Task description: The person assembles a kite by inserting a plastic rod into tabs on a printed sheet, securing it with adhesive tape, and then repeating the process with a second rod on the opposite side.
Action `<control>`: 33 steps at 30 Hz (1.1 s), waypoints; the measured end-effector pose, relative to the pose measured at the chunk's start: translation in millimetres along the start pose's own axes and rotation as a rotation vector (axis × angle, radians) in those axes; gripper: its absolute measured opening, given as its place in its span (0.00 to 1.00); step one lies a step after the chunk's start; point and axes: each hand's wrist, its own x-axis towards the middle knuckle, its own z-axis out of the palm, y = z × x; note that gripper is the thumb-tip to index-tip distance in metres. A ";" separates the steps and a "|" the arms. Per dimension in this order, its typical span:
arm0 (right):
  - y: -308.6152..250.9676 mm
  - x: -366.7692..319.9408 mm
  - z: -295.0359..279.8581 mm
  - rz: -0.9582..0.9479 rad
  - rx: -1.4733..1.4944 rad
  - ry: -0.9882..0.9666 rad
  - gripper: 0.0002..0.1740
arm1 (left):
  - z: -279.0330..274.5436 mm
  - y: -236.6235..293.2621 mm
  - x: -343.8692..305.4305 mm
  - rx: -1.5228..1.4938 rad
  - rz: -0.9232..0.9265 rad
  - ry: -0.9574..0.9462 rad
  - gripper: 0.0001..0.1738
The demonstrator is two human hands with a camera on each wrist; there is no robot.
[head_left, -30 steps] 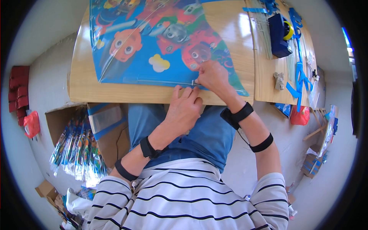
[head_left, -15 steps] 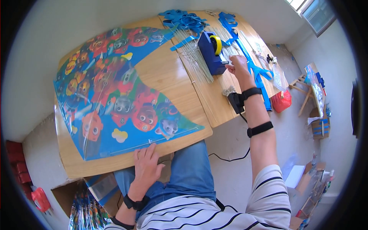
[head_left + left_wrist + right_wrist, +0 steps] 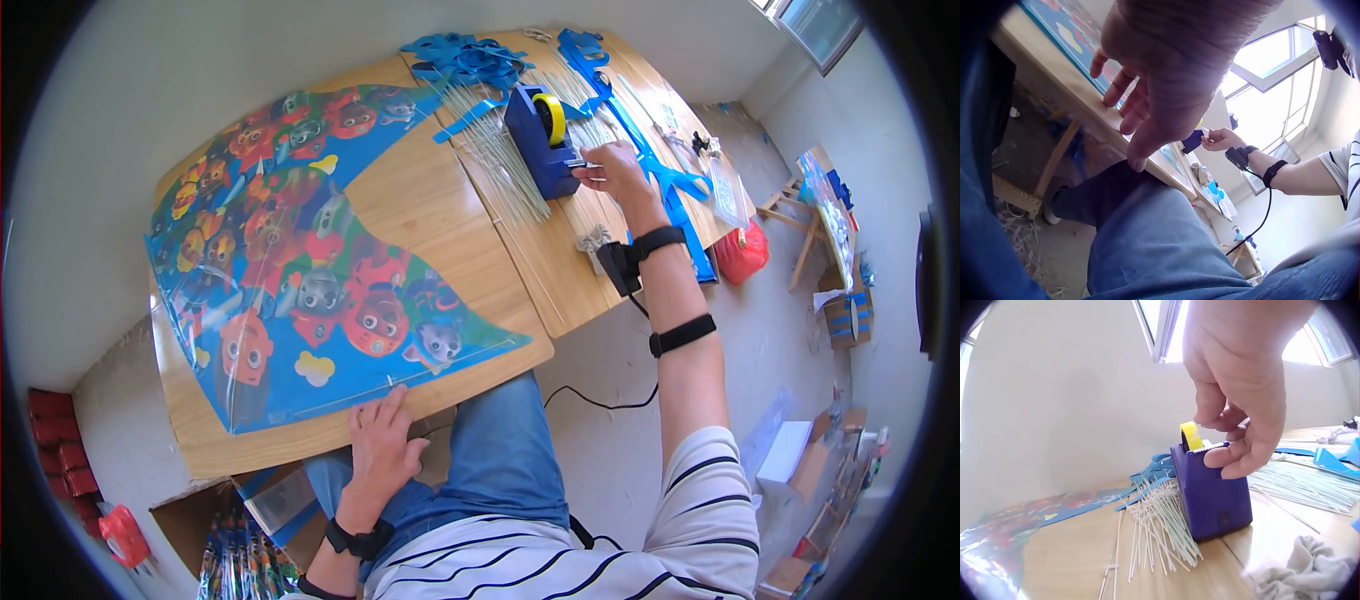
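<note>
A colourful cartoon-print kite [image 3: 300, 270] lies flat on the wooden table [image 3: 440, 210]. My left hand [image 3: 385, 440] rests with straight fingers on the kite's near edge at the table's front; the left wrist view shows the same left hand [image 3: 1160, 81] touching that edge. My right hand [image 3: 610, 170] is stretched out to the blue tape dispenser [image 3: 540, 140] with its yellow tape roll [image 3: 552, 115]. In the right wrist view its fingers [image 3: 1235, 453] curl over the dispenser [image 3: 1210, 494] at the cutter and pinch the tape end beside the roll [image 3: 1190, 435].
A bundle of thin white rods [image 3: 500, 160] lies left of the dispenser, with blue ribbons [image 3: 465, 55] behind it. A crumpled cloth [image 3: 592, 238] sits near the table edge. A red bag [image 3: 745, 255] and a box of packed kites [image 3: 250, 540] are on the floor.
My right hand left the kite's near edge and reached across to the tape dispenser, then closed on the tape at the cutter. The left hand stayed on the kite's edge.
</note>
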 end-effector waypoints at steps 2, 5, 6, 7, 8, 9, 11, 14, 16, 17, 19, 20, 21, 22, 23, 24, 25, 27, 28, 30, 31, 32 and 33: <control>17.0 1.8 -6.4 0.004 0.101 -0.047 0.11 | 0.9 -1.7 -0.3 -0.004 -0.002 -0.009 0.24; 46.4 -8.4 -12.7 0.135 0.361 -0.100 0.12 | 1.2 -1.0 -0.8 0.000 0.006 0.022 0.22; 57.2 -24.6 -10.2 0.197 0.504 -0.097 0.12 | 1.3 -0.9 -0.5 -0.003 0.003 0.021 0.22; 65.1 -33.1 -8.7 0.260 0.646 -0.095 0.12 | 1.5 -0.8 -0.5 -0.005 -0.002 0.021 0.22; 72.7 -32.9 -7.9 0.299 0.726 -0.053 0.12 | 1.9 -0.5 -0.9 -0.006 -0.008 0.018 0.22; 82.6 -32.1 -5.4 0.341 0.809 -0.009 0.12 | 2.1 -0.4 -1.4 -0.009 -0.007 0.018 0.23; 83.5 -36.1 1.6 0.352 0.935 0.026 0.12 | 1.8 -0.8 -0.8 -0.011 -0.005 0.021 0.23; 77.9 -34.9 8.5 0.297 1.028 0.019 0.11 | 0.6 0.1 -0.5 -0.011 -0.001 0.026 0.23; 70.1 -24.2 15.5 0.307 1.038 0.032 0.09 | 1.1 1.0 -0.7 -0.015 -0.006 0.036 0.22; 68.0 -18.3 19.1 0.303 0.981 0.058 0.09 | 1.2 0.9 -1.5 -0.017 -0.010 0.038 0.22; 69.4 -8.9 23.3 0.293 0.869 0.113 0.07 | 2.3 -0.3 -2.1 -0.019 -0.009 0.049 0.22; 81.0 -4.2 21.8 0.320 0.858 0.112 0.07 | 3.0 -0.8 -2.5 -0.021 -0.007 0.052 0.22; 94.8 -2.7 20.1 0.346 0.845 0.113 0.06 | 3.9 -0.5 -3.9 -0.028 -0.020 0.033 0.23; 106.4 -0.2 19.2 0.369 0.834 0.113 0.06 | 4.2 -0.8 -3.9 -0.034 -0.030 0.016 0.23; 113.8 -1.2 20.9 0.367 0.700 0.165 0.04 | 3.9 -2.0 -3.6 -0.039 -0.043 0.002 0.23; 120.5 -0.4 27.6 0.363 0.565 0.207 0.03 | 3.8 -4.9 -1.1 -0.022 -0.014 0.034 0.23; 131.7 0.8 37.3 0.369 0.422 0.245 0.02 | 4.8 -6.6 -0.5 -0.005 0.002 0.058 0.22; 98.5 -51.9 44.1 0.060 0.349 -0.055 0.04 | 8.6 -7.5 -6.4 -0.024 0.018 0.049 0.22; 79.3 -75.7 53.5 -0.003 0.218 -0.150 0.04 | 7.5 -10.6 -4.8 -0.051 0.020 0.036 0.22; 66.6 -109.4 84.1 -0.091 0.026 -0.384 0.04 | 4.8 -8.8 -9.4 -0.041 0.020 0.069 0.21; 64.0 -129.2 102.1 -0.114 -0.041 -0.515 0.05 | 2.5 -7.2 -11.8 -0.057 0.003 0.060 0.20; 65.9 -149.0 119.9 -0.140 -0.103 -0.644 0.06 | -2.1 -5.5 -15.0 -0.073 -0.011 0.051 0.20; 69.1 -168.7 137.0 -0.164 -0.199 -0.795 0.05 | -6.2 -6.6 -20.5 -0.086 -0.013 0.045 0.20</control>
